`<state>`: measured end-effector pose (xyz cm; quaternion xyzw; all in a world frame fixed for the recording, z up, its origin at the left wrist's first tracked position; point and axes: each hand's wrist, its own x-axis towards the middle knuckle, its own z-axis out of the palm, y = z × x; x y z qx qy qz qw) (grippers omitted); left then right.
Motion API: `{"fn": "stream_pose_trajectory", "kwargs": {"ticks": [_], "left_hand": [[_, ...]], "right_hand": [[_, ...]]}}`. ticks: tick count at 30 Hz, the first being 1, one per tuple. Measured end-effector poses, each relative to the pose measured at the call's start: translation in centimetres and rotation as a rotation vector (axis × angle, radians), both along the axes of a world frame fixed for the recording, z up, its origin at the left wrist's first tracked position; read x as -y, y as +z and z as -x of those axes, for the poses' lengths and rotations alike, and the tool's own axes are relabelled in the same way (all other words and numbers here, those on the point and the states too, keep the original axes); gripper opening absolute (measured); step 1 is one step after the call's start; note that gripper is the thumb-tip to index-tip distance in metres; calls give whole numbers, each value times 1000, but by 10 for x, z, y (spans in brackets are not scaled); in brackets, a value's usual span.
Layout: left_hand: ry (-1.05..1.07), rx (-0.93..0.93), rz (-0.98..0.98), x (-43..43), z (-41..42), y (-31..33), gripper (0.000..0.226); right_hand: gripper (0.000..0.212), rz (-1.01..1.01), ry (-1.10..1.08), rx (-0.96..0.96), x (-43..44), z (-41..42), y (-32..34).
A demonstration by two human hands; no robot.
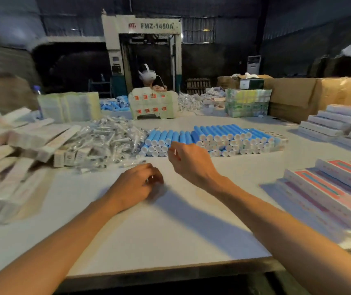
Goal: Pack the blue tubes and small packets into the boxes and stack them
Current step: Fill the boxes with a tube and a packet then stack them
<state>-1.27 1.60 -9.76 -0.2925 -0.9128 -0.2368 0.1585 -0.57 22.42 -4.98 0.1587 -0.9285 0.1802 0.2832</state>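
Observation:
A stacked pile of blue tubes (223, 135) with white caps lies across the middle of the white table (170, 226). Left of it is a heap of small clear packets (106, 137). Pale long boxes (38, 137) lie in a loose pile at the left, and boxes with pink and blue print (340, 188) are stacked at the right. My right hand (189, 160) hovers with loosely curled fingers just in front of the nearest tubes, and I see nothing in it. My left hand (136, 184) rests on the table, fingers curled over something small and shiny that I cannot make out.
More white boxes (336, 122) are stepped up at the far right. Bundles of flat cartons (153, 103), wrapped packs (247, 102) and brown cardboard boxes (319, 92) line the far side. A person (148, 76) sits behind them, in front of a large machine (144, 45).

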Motion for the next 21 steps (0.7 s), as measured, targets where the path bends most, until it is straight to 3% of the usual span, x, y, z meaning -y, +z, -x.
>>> {"fn": "stream_pose_trajectory", "kwargs": {"ticks": [5,9,13,17,21], "left_hand": [[167,-65,124,6,1,-2,17],[324,-150,161,9,7,3,12],[667,-108,188,39,14,27,24],[1124,55,438,96,9,50,53],[1363,191,748,142,-11,46,56]], "right_hand": [[33,114,113,213,35,26,-49],[32,78,128,189,26,38,-63],[33,118,205,211,25,39,-63],[33,161,278,237,23,38,-60],[34,172,314,262,24,36,-58]]}}
